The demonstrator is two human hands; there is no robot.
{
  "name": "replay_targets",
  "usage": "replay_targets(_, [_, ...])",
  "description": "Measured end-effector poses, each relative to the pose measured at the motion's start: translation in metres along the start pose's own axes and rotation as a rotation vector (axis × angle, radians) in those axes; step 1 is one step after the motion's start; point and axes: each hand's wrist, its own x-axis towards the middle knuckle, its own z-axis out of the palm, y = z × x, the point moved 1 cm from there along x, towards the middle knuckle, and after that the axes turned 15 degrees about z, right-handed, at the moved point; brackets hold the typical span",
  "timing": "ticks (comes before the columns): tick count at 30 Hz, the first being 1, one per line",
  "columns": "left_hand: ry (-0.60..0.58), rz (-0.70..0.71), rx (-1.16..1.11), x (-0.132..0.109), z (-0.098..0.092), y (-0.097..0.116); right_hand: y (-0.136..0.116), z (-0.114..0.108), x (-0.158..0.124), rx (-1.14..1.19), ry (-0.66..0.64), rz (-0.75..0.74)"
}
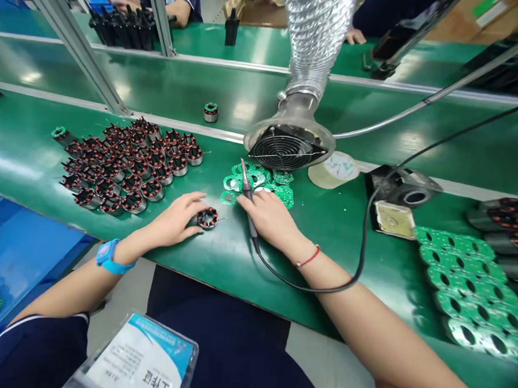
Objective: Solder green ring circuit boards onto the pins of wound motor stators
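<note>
My left hand (179,220) curls around the left side of a small motor stator (207,218) with copper windings, which stands on the green bench. A thin wire end sticks out to its right. In my right hand (271,219) is a soldering iron (247,184), its tip pointing up and away from me, its black cord looping back to the right. Under and beyond the iron lies a loose heap of small green ring-shaped circuit boards (284,194). Left of my left hand, many similar stators (132,167) stand in a close group.
A fume extractor (287,143) on a silver duct hangs over the boards. Behind my right hand are a round pale container (333,170) and a soldering iron stand (404,190) with a sponge (394,219). Panels of green boards (471,280) lie at right. Co-workers' hands show across the bench.
</note>
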Motion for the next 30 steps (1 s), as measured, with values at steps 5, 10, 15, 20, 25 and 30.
replay_targets(5, [-0.055,-0.219,0.004,-0.009,0.0,-0.009,-0.011,-0.009,0.009,0.007,0.007,0.013])
replay_targets(10, [-0.059,-0.193,-0.072,0.012,0.006,-0.001,-0.031,-0.018,-0.011,0.116,-0.007,0.09])
replay_targets(15, [0.032,-0.119,-0.273,0.033,0.011,0.005,-0.028,-0.019,-0.037,0.387,0.008,0.201])
replay_targets(20, [-0.111,0.016,-0.144,0.053,-0.003,0.014,-0.017,-0.032,-0.063,0.536,0.146,0.274])
replay_targets(25, [-0.237,0.114,0.017,0.064,-0.007,0.025,-0.019,-0.035,-0.082,0.708,0.278,0.434])
replay_targets(30, [-0.193,0.144,-0.055,0.06,0.008,0.017,-0.022,-0.027,-0.091,0.93,0.327,0.569])
